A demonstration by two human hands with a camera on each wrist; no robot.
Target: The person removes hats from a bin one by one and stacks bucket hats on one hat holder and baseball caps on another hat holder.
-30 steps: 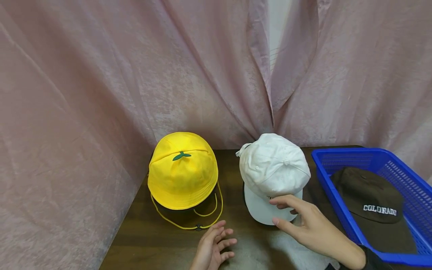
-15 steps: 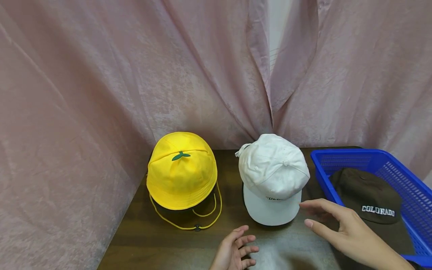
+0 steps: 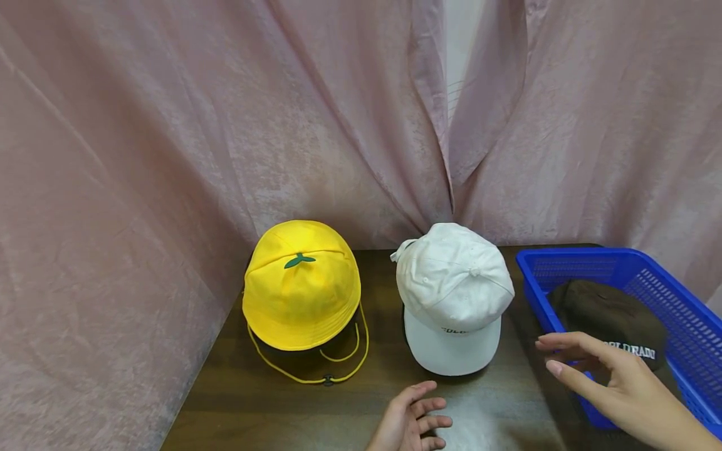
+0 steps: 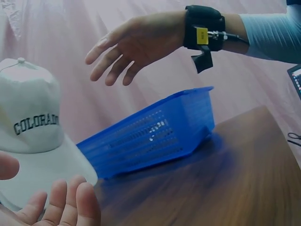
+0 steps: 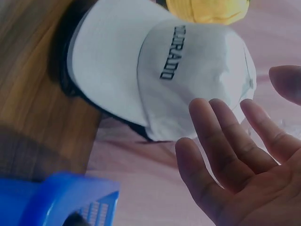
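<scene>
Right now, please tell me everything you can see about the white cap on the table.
The white baseball cap looks like cotton, with a stitched panel crown, a top button and dark COLORADO lettering above the brim. It sits upright on the wooden table, brim toward the person, between the yellow bucket hat and the blue basket. Neither hand touches it.

Both hands are bare, with no gloves or rings on the left hand (image 3: 410, 418) or the right hand (image 4: 136, 44). Just behind the right grip, a broad black wrist strap (image 4: 203, 27) wraps the wrist; it bears a small yellow tag (image 4: 201, 35), a short metal connector (image 4: 217, 34) with a thin dark cable running back along the arm, and a black tab (image 4: 202, 60) hanging beneath. Behind the strap begins a close-fitting, finely ribbed, pale blue-grey sleeve (image 4: 270, 36).
</scene>
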